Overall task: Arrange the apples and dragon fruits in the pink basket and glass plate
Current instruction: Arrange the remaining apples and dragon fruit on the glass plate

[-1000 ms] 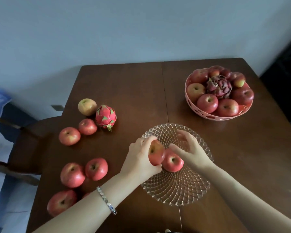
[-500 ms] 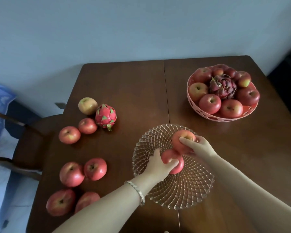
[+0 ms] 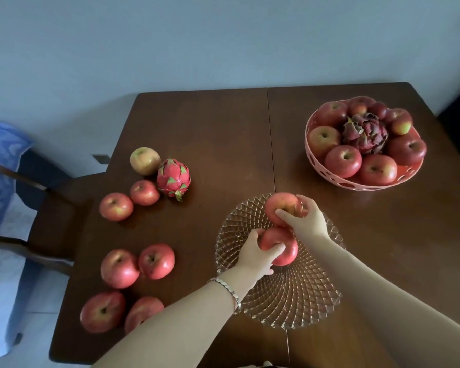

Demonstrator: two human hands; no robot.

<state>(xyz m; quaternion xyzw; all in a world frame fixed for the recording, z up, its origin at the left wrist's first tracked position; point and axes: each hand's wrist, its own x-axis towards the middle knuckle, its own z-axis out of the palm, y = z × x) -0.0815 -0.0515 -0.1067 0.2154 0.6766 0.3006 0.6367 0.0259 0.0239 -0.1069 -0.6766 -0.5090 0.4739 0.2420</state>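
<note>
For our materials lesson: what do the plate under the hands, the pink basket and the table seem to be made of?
Plate: looks like clear pressed glass, see-through with a glinting diamond pattern. Pink basket: probably matte plastic, with round holes in its wall. Table: seems polished dark wood; soft sheen, centre seam.
</note>
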